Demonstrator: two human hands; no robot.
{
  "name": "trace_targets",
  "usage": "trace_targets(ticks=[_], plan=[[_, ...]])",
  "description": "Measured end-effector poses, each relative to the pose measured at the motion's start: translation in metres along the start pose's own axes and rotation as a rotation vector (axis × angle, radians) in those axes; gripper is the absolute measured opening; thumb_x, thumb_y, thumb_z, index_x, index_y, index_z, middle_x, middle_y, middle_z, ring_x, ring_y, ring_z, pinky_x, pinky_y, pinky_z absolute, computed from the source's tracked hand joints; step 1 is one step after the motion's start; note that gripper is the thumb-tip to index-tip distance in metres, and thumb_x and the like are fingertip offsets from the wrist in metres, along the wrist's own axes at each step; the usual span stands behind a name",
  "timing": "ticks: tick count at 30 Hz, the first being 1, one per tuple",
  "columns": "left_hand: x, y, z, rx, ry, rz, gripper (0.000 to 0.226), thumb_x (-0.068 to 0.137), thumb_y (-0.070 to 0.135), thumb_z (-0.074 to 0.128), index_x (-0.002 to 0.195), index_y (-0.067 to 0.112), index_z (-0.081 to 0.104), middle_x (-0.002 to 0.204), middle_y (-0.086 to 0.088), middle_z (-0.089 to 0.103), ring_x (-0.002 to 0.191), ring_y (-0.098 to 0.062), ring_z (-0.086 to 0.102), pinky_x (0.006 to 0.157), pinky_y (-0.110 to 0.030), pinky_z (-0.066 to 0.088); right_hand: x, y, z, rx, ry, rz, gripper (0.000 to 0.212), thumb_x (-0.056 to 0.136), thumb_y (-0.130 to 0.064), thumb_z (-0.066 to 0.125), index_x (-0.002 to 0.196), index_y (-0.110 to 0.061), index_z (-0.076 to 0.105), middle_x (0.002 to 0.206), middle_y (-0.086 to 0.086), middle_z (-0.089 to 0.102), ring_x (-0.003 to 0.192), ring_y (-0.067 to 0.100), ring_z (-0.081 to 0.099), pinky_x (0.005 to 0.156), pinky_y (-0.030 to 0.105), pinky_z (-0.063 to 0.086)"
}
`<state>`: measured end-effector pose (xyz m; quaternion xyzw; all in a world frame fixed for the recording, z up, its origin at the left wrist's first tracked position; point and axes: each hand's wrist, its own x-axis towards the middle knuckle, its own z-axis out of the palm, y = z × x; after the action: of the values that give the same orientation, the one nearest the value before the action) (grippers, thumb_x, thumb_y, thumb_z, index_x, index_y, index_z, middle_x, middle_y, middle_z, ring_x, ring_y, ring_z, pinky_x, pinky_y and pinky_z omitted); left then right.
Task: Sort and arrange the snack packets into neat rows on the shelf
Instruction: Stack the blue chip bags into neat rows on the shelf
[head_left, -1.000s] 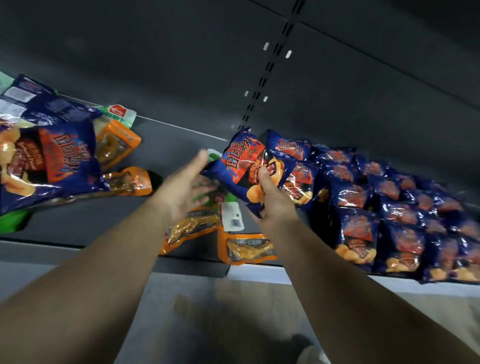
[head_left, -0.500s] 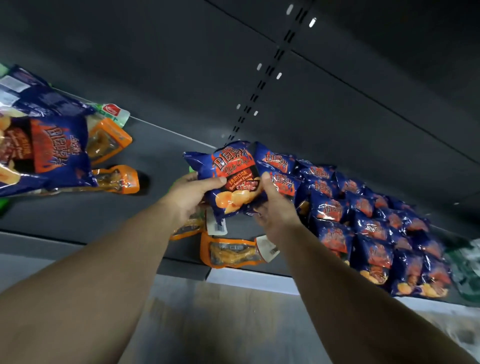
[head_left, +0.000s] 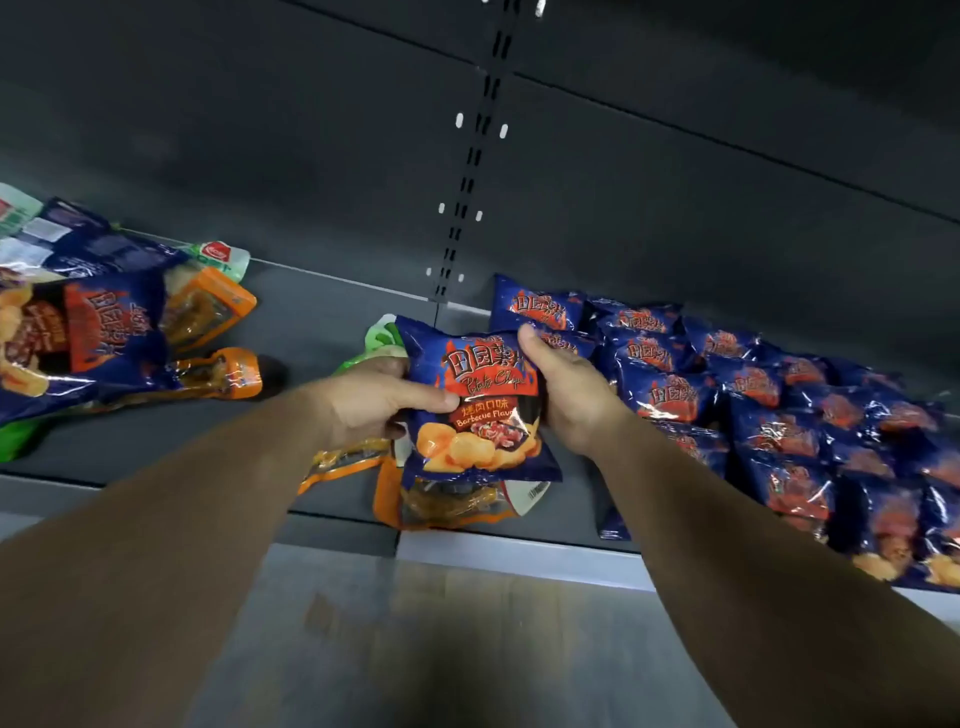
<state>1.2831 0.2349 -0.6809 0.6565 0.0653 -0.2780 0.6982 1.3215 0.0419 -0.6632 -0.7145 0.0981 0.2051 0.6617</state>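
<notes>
Both hands on it: my left hand (head_left: 376, 402) and right hand (head_left: 569, 387) grip the blue chip packet (head_left: 475, 410) upright, just beside the rows (head_left: 769, 415).

The blue chip packet (head_left: 475, 402) now stands upright, gripped by both hands.

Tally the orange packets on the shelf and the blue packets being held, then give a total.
Orange packets: 4
Held blue packet: 1
Total: 5
</notes>
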Motion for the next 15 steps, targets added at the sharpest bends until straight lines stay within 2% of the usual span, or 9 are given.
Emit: trace_targets(ticks=[1, 5, 7, 10, 11, 13, 15], plan=[[0.0, 0.001, 0.001, 0.035, 0.014, 0.002, 0.066, 0.057, 0.022, 0.078, 0.119, 0.011, 0.06, 0.111, -0.007, 0.07, 0.109, -0.028, 0.063, 0.104, -0.05, 0.042, 0.003, 0.001, 0.0, 0.001, 0.033, -0.007, 0.049, 0.082, -0.045, 0.066, 0.109, -0.005, 0.065, 0.1, 0.012, 0.072, 0.094, 0.028, 0.069, 0.092, 0.045, 0.052], [0.001, 0.0, 0.006, 0.115, 0.062, -0.002, 0.064, 0.062, 0.025, 0.085, 0.12, 0.012, 0.06, 0.113, -0.006, 0.07, 0.111, -0.028, 0.062, 0.105, -0.05, 0.042, 0.009, 0.006, -0.001, 0.03, 0.12, -0.038, 0.049, 0.084, -0.045, 0.066, 0.114, -0.007, 0.058, 0.094, 0.008, 0.072, 0.088, 0.024, 0.069, 0.088, 0.042, 0.054], [0.007, -0.006, 0.012, 0.119, 0.09, -0.006, 0.054, 0.071, 0.025, 0.077, 0.121, 0.014, 0.059, 0.115, -0.006, 0.068, 0.113, -0.03, 0.061, 0.105, -0.051, 0.041, 0.006, 0.01, -0.005, 0.017, 0.164, -0.041, 0.035, 0.086, -0.044, 0.064, 0.102, -0.013, 0.056, 0.087, 0.003, 0.068, 0.083, 0.02, 0.066, 0.084, 0.037, 0.055], [0.021, -0.016, 0.026, 0.062, 0.132, -0.01, 0.044, 0.081, 0.015, 0.069, 0.123, 0.012, 0.057, 0.118, -0.01, 0.067, 0.111, -0.031, 0.062, 0.1, -0.049, 0.046, 0.0, 0.021, -0.02, -0.032, 0.217, -0.006, 0.032, 0.09, -0.048, 0.057, 0.094, -0.016, 0.056, 0.087, 0.002, 0.066, 0.077, 0.015, 0.063, 0.068, 0.027, 0.052], [0.027, -0.018, 0.032, 0.057, 0.166, -0.005, 0.042, 0.084, 0.013, 0.067, 0.124, 0.012, 0.055, 0.119, -0.011, 0.066, 0.109, -0.03, 0.062, 0.097, -0.048, 0.048, -0.001, 0.026, -0.027, -0.061, 0.213, 0.007, 0.035, 0.091, -0.05, 0.053, 0.097, -0.016, 0.056, 0.092, 0.002, 0.065, 0.08, 0.015, 0.062, 0.069, 0.026, 0.05], [0.038, -0.023, 0.043, 0.074, 0.244, 0.021, 0.04, 0.084, 0.017, 0.07, 0.121, 0.015, 0.056, 0.116, -0.009, 0.067, 0.105, -0.029, 0.064, 0.094, -0.051, 0.049, -0.002, 0.038, -0.041, -0.127, 0.177, 0.041, 0.045, 0.089, -0.056, 0.051, 0.109, -0.016, 0.057, 0.108, 0.004, 0.064, 0.095, 0.019, 0.061, 0.085, 0.031, 0.049], [0.049, -0.026, 0.051, 0.075, 0.311, 0.035, 0.038, 0.082, 0.02, 0.073, 0.117, 0.016, 0.057, 0.112, -0.007, 0.068, 0.099, -0.027, 0.066, 0.092, -0.049, 0.052, -0.005, 0.048, -0.048, -0.175, 0.138, 0.045, 0.054, 0.084, -0.055, 0.06, 0.119, -0.014, 0.057, 0.115, 0.004, 0.064, 0.104, 0.021, 0.061, 0.095, 0.037, 0.049]])
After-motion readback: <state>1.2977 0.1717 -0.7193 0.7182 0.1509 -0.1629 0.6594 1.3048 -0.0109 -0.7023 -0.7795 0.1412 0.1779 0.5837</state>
